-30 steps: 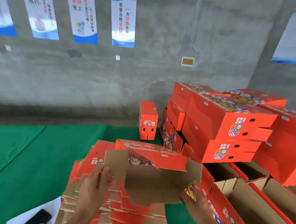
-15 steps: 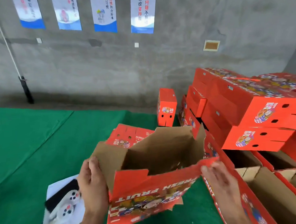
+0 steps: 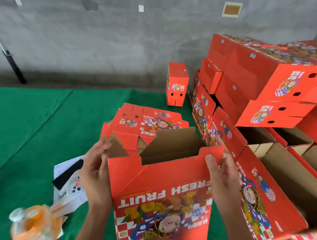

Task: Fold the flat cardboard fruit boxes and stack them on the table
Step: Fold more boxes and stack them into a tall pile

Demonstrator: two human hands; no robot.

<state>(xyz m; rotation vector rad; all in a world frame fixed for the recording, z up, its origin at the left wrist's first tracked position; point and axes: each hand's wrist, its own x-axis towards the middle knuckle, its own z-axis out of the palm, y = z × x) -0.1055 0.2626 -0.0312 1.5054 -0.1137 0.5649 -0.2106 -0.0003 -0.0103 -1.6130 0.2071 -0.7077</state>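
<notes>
two hands point(image 3: 96, 176) point(image 3: 222, 173), one half-folded box point(image 3: 160, 188), one lone upright box point(image 3: 177, 85)

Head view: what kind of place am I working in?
Probably a fruit packing workshop: bare concrete wall, green mat, stacked fruit boxes, and a pile of flat ones.

The cardboard box point(image 3: 162, 188) is printed glossy red outside, matt brown inside; green cloth point(image 3: 37, 124) covers the table.

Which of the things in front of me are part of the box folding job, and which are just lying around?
Part of the job:
box being folded, held by left hand and right hand
flat box pile
folded box stack
open boxes

Just lying about:
white paper sheet
orange plastic bag
black pole
</notes>
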